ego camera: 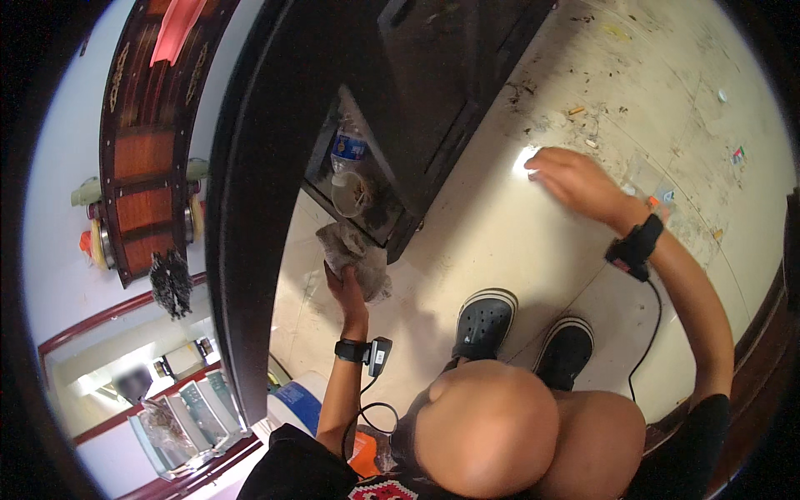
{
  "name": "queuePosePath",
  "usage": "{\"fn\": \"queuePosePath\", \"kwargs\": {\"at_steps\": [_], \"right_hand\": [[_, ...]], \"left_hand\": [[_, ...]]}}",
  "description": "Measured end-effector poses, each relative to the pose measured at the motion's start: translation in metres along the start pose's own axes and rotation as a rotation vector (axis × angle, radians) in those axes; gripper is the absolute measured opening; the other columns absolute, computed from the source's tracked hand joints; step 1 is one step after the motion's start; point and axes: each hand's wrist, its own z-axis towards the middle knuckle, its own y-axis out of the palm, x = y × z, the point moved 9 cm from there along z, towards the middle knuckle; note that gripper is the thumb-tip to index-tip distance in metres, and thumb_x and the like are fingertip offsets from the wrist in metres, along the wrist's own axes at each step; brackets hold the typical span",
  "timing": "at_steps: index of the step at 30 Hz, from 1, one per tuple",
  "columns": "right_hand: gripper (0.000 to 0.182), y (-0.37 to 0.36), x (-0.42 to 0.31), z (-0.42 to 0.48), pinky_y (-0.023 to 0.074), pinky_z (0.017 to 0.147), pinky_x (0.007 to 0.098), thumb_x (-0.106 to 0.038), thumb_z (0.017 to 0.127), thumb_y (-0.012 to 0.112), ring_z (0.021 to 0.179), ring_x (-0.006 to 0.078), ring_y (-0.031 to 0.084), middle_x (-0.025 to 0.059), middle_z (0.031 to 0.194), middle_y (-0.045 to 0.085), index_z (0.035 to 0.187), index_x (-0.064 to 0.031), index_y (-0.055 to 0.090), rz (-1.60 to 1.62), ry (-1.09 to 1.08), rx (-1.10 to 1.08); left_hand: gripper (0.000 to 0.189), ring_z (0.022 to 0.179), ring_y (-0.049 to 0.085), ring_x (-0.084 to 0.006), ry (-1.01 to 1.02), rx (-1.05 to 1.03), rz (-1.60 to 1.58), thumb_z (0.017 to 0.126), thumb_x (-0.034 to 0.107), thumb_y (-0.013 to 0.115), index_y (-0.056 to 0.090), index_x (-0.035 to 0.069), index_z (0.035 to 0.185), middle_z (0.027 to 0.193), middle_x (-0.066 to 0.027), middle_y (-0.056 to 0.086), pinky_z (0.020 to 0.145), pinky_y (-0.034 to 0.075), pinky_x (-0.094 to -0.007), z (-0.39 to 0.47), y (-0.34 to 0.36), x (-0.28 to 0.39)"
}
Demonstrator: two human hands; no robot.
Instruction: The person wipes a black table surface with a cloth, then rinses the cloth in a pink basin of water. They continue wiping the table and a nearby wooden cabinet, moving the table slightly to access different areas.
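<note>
My left hand [345,290] grips a crumpled grey cloth [359,256] beside the bottom corner of a dark cabinet [431,125]. Inside the cabinet opening are a clear plastic bottle [349,147] with a blue label and a translucent plastic cup [350,194] with brown bits in it. My right hand [569,178] is low over the tiled floor [494,237], its fingers bent at a bright white patch of light or a shining object; I cannot tell which, nor whether the hand holds it.
Cigarette butts [576,110], dark dirt and scraps of wrapper [738,155] lie across the floor beyond my right hand. A bottle cap [722,95] lies farther off. My dark clogs [486,322] stand between my hands. A blue and white container [297,400] is near my left forearm.
</note>
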Motion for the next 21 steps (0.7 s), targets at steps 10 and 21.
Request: {"fn": "queuePosePath", "kwargs": {"at_steps": [10, 21], "right_hand": [[0.040, 0.107, -0.084, 0.014, 0.0472, 0.072, 0.0289, -0.006, 0.080, 0.055, 0.083, 0.0157, 0.057, 0.0120, 0.094, 0.059, 0.118, 0.0011, 0.043, 0.850, 0.243, 0.062], [0.041, 0.034, -0.030, -0.079, 0.0452, 0.069, 0.0240, 0.002, 0.076, 0.043, 0.077, 0.0089, 0.053, 0.0037, 0.093, 0.058, 0.116, 0.0008, 0.049, 0.964, 0.658, 0.348]], "left_hand": [[0.055, 0.106, 0.052, -0.0190, 0.269, -0.819, 0.181, 0.079, 0.021, 0.066, 0.045, 0.001, 0.125, 0.118, -0.0138, 0.053, 0.090, 0.042, -0.0305, -0.086, 0.132, 0.105], [0.088, 0.113, 0.046, -0.0334, 0.437, -0.095, 0.755, 0.068, 0.044, 0.075, 0.029, 0.008, 0.134, 0.123, -0.0176, 0.043, 0.089, 0.045, -0.0449, 0.054, 0.070, 0.102]]}}
